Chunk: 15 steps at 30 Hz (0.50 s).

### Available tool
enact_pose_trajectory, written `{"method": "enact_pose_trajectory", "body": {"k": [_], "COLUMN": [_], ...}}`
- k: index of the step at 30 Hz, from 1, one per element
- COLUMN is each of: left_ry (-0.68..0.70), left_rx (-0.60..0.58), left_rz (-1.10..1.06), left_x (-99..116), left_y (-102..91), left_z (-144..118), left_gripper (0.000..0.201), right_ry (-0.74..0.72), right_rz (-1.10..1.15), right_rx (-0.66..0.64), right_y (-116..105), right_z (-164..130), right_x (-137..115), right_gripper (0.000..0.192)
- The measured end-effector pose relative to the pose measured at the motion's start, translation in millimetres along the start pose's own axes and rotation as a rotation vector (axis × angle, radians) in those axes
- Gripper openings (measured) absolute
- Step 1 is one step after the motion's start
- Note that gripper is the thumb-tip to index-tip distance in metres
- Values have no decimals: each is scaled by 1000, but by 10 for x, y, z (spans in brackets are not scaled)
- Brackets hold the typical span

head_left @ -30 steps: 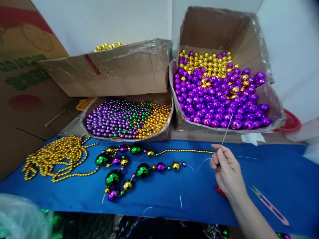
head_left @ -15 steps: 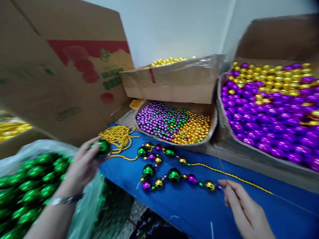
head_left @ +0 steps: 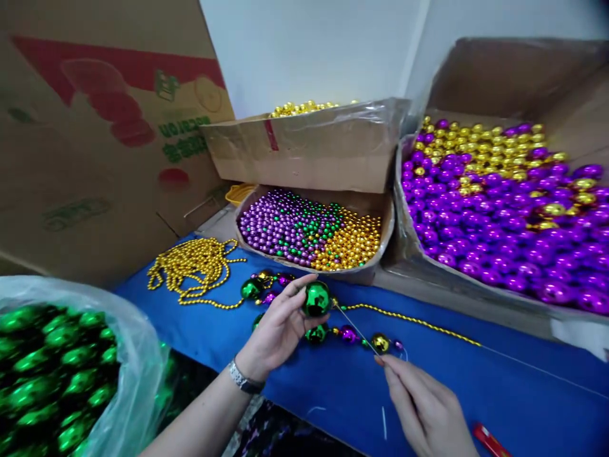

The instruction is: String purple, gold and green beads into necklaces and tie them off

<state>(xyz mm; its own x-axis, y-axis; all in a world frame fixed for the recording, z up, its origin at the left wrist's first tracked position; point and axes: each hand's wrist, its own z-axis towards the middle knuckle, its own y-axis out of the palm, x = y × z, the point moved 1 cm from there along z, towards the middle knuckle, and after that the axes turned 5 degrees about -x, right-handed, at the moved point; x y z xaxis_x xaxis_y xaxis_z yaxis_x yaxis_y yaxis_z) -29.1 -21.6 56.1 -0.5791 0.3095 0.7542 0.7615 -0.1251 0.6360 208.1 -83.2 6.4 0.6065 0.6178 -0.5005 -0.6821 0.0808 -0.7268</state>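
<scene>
- Boxes come first: three cardboard boxes of beads at the back, one big box [head_left: 504,279] of purple and gold balls, one low box [head_left: 361,274] of small purple, green and gold beads, and one box [head_left: 309,149] on top of it with gold beads.
- One clear bag [head_left: 128,355] on the left holds many green balls, too many to count.
- One blue cloth [head_left: 476,393] covers the table.
- One heap of gold bead chain [head_left: 193,270] lies on the cloth.
- One green ball [head_left: 317,299] is pinched in the left hand [head_left: 278,327] just above the cloth. It looks light, hard, shiny and slippery, so gripping its round sides seems best.
- One thin needle [head_left: 354,329] is pinched at its back end by the right hand [head_left: 423,406]. It looks stiff and sharp, and its tip touches the ball.
- One bead string [head_left: 380,343] lies under it.
</scene>
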Motion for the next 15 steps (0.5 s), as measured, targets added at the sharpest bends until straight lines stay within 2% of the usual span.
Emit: {"method": "enact_pose_trajectory", "body": {"k": [9,15], "left_ry": [52,107], "left_rx": [35,84], "left_rz": [187,323], "left_x": [-14,19], "left_y": [35,61], "left_z": [72,81], "left_gripper": [36,36], "right_ry": [38,-8], "right_rz": [-26,-168], "right_rx": [-43,-62], "right_y": [14,-7], "right_z": [-14,-33], "right_x": [2,39], "right_gripper": [25,28]}}
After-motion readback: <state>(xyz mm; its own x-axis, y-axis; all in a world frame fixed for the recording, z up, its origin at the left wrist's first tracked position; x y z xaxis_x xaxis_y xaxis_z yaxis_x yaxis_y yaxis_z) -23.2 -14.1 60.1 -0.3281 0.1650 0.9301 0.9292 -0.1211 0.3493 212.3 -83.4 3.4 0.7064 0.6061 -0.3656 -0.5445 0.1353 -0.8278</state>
